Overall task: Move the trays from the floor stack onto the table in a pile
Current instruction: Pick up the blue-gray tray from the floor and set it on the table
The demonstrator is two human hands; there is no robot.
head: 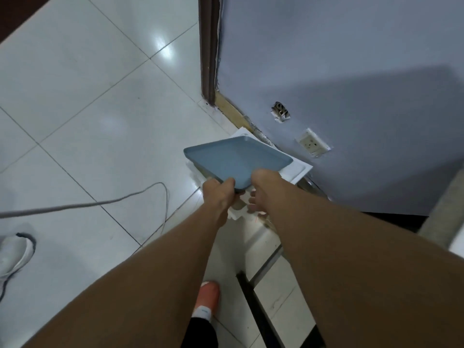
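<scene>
Floor [88, 101] of glossy pale tiles fills the left of the view, with light glaring off it near the top. A lavender wall [351, 59] rises on the right, meeting a dark brown door frame [208, 46] at the corner. Low on the wall sit a white socket [313, 144] and, above it, a ragged hole [280, 111] with wires showing.

Against the foot of the wall lies a white tray [297, 169], flat on the floor. Just over it the blue tray [237, 160] is held tilted, its far corner toward the wall. Left hand [218, 194] has its fingers curled closed over the near edge of the blue tray. Right hand [261, 192] grips the same edge beside it, thumb on top and fingers spread beneath.

A grey cable [105, 200] loops across the tiles at left. A white shoe [13, 254] shows at the left edge, and an orange slipper [207, 295] with a white sock sits near the bottom. A metal frame [266, 267] runs under the right forearm.
</scene>
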